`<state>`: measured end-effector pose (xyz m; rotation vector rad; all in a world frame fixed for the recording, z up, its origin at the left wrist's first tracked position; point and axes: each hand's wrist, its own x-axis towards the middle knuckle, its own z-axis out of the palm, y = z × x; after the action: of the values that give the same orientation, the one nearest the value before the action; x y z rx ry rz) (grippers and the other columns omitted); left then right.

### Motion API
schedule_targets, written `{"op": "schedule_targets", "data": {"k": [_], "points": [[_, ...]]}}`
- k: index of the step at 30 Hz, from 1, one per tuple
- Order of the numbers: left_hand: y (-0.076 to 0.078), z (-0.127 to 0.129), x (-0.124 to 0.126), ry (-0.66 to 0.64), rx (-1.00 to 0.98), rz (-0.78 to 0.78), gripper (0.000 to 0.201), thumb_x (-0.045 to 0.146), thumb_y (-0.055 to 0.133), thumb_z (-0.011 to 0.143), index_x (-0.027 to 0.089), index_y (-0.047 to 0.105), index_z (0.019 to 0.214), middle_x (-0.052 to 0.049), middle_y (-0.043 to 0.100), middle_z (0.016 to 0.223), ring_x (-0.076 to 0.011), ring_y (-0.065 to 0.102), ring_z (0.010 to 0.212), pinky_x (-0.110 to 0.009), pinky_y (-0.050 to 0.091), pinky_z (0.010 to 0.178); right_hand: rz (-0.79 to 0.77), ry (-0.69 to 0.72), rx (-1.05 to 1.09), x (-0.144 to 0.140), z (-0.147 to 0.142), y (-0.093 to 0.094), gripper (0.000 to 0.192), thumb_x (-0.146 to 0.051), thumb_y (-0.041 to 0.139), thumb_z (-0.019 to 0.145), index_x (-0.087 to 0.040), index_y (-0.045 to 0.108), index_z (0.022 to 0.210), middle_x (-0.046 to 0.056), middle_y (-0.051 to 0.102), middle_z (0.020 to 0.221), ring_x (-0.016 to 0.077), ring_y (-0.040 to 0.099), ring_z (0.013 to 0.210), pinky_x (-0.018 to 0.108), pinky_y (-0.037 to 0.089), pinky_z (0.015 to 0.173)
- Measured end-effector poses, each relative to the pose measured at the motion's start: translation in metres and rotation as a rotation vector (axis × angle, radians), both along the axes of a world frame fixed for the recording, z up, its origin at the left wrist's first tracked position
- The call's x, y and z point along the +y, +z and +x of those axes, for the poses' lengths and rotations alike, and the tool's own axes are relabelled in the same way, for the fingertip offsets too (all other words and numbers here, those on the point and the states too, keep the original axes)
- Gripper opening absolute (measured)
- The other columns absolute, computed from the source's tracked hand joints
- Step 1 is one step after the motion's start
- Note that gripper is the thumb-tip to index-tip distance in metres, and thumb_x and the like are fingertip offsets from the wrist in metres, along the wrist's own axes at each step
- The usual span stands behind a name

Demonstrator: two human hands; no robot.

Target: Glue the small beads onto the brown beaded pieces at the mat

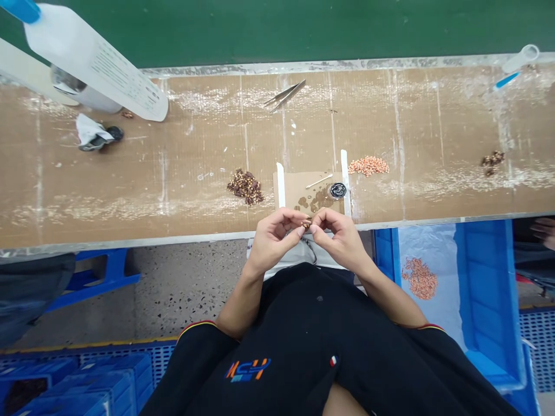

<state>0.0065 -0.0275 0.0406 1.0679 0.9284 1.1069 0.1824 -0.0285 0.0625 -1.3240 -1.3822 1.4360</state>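
Your left hand (277, 237) and right hand (337, 236) meet at the near edge of the cardboard pad (295, 184), each with thumb and fingertips closed on one small brown piece (306, 225). That piece sits between both sets of fingertips (its finer detail is too small to make out).

On the pad, you have a cotton swab (319, 181) lying aslant and a small round black dish (338, 190) near the right side; damp-looking dark spots mark the surface. White strips (281, 185) run along the pad's left and right sides.

Just left of the pad is a pile of dark brown pieces (245, 186); just right of it, a pile of orange-pink pieces (368, 166). Tweezers (286, 96) lie beyond the pad, tips parted. Well left of the pad, a large white bottle (99, 63) is noted; well right, a small dark cluster (492, 160). Below and right of the pad, a blue bin (488, 289) holds more orange-pink pieces on a pale liner.
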Motion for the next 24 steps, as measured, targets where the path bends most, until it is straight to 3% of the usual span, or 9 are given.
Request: {"op": "schedule_targets", "data": {"k": [13,19,20,23,24], "points": [[-0.011,-0.003,-0.008,0.020,0.036,0.013,0.028,0.043,0.085,0.087,0.020,0.071,0.091,-0.001,0.068,0.078,-0.0108,0.066,0.071,-0.020,0.057,0.068,0.021,0.095,0.014,-0.002,-0.003,-0.008,0.017,-0.035,0.064,0.086,-0.024,0.053,0.076,-0.003,0.057,0.068,0.0130,0.048,0.060,0.028,0.042,0.059],[-0.012,-0.025,0.006,-0.108,0.131,0.016,0.038,0.041,0.086,0.084,0.020,0.072,0.112,-0.005,0.078,0.088,-0.0174,0.076,0.082,-0.027,0.062,0.075,0.123,0.028,-0.099,-0.007,0.003,-0.013,0.017,-0.032,0.063,0.087,-0.026,0.053,0.074,-0.001,0.058,0.069,0.0157,0.051,0.063,0.030,0.045,0.062],[-0.012,-0.033,0.011,-0.057,0.204,0.031,0.034,0.041,0.086,0.084,0.020,0.073,0.108,-0.007,0.079,0.089,-0.0183,0.076,0.082,-0.029,0.063,0.075,0.147,0.006,-0.133,-0.009,0.007,-0.015,0.017,-0.032,0.063,0.087,-0.026,0.053,0.074,-0.001,0.059,0.070,0.0162,0.051,0.064,0.031,0.046,0.063],[-0.015,-0.058,0.022,0.346,0.594,0.066,0.018,0.037,0.076,0.087,0.020,0.073,0.089,-0.003,0.075,0.083,-0.0168,0.071,0.077,-0.029,0.059,0.072,0.224,-0.109,-0.269,-0.013,0.030,-0.029,0.017,-0.033,0.062,0.089,-0.026,0.055,0.075,0.000,0.061,0.072,0.0177,0.054,0.067,0.032,0.048,0.066],[-0.017,-0.065,0.025,0.426,0.705,0.061,0.016,0.036,0.073,0.088,0.020,0.072,0.088,-0.003,0.074,0.082,-0.0170,0.069,0.076,-0.030,0.058,0.072,0.249,-0.176,-0.338,-0.013,0.043,-0.034,0.017,-0.034,0.061,0.090,-0.026,0.056,0.076,0.001,0.062,0.072,0.0184,0.055,0.068,0.032,0.049,0.067]]}}
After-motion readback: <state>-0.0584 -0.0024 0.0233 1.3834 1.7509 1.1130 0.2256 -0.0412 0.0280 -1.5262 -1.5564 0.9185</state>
